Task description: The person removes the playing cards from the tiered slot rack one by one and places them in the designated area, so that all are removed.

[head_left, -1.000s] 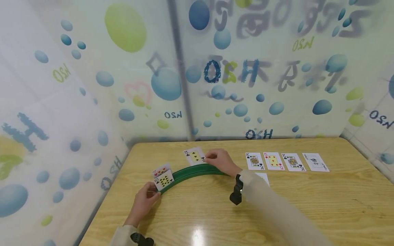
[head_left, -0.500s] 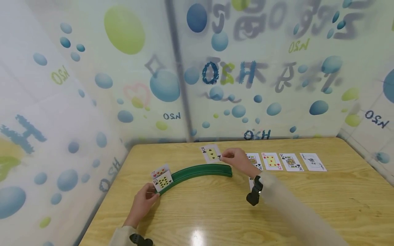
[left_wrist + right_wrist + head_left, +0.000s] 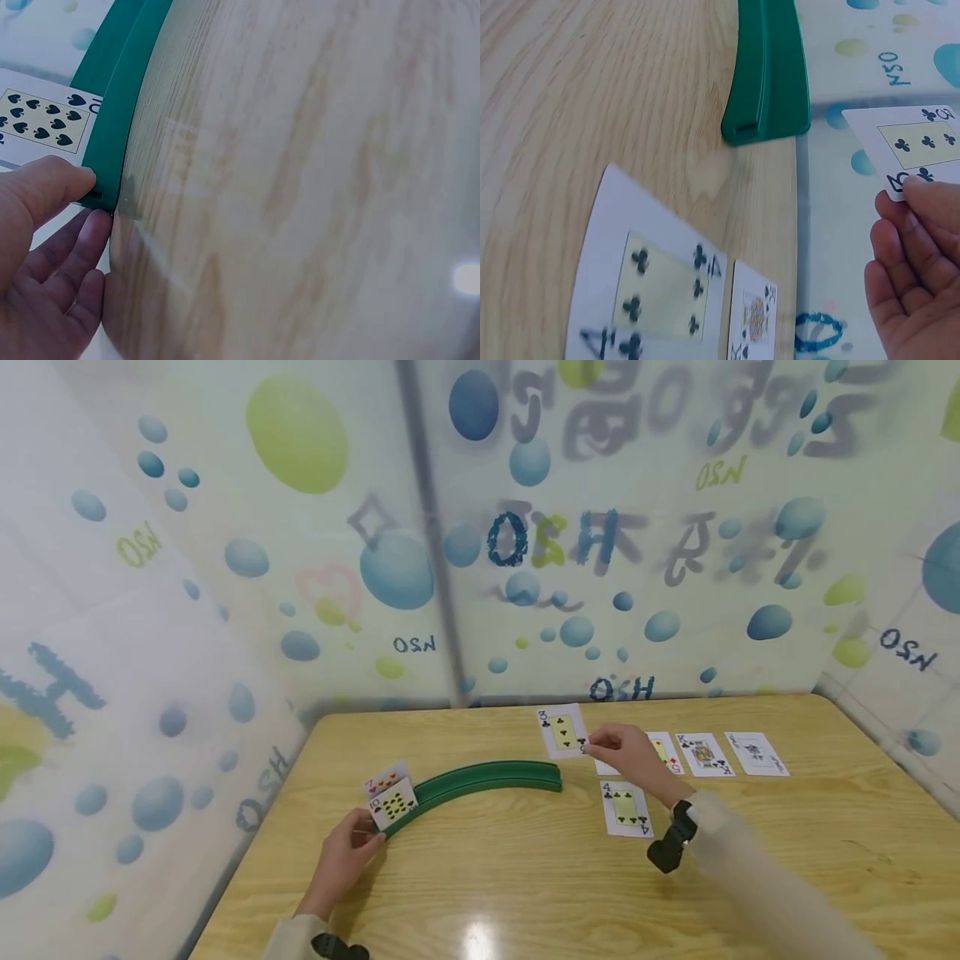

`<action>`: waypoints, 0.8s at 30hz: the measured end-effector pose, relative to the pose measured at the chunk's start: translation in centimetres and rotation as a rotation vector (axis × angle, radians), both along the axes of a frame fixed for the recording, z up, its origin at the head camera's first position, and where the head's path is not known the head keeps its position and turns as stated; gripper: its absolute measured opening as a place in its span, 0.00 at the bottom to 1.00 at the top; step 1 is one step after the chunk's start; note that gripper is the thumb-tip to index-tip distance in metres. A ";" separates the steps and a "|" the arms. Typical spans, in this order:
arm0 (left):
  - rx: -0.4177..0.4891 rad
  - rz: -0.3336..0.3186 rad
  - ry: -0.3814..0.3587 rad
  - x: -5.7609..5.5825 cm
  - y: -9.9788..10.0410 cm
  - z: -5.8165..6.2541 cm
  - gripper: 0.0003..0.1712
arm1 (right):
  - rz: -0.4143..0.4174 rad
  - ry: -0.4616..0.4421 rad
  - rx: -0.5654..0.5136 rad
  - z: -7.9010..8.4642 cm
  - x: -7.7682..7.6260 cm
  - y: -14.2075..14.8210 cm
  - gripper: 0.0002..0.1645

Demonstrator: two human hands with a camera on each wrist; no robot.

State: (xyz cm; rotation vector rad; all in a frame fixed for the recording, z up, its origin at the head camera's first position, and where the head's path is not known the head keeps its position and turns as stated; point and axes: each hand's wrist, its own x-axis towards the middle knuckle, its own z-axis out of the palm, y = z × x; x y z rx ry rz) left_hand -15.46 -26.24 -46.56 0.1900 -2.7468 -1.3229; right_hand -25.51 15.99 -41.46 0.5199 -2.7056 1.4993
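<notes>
My left hand (image 3: 341, 868) grips the near left end of a curved green card holder (image 3: 487, 774), thumb on its front edge as the left wrist view shows. Slotted upright at that end are the ten of spades (image 3: 393, 804) and, behind it, the seven of hearts (image 3: 386, 779). Between thumb and fingers my right hand (image 3: 633, 760) pinches the three of clubs (image 3: 562, 732) by a lower corner. That card is held up off the table, just beyond the holder's right end. The four of clubs (image 3: 626, 810) lies face up below my right hand.
Behind my right hand runs a row of face-up cards: a partly hidden king (image 3: 754, 319), the five of diamonds (image 3: 663, 752), another king (image 3: 703, 755) and a mostly white card (image 3: 757, 754). The wooden table (image 3: 487, 877) meets a patterned wall (image 3: 540, 635) at the back.
My right hand has carried the three of clubs to the right, from behind the holder to past its right end, uncovering the four of clubs. The left hand has stayed on the holder.
</notes>
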 end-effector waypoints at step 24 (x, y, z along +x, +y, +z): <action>-0.009 0.003 -0.024 -0.1 0.0 -0.1 0.14 | -0.195 0.033 0.181 -1.7 3.5 8.7 0.14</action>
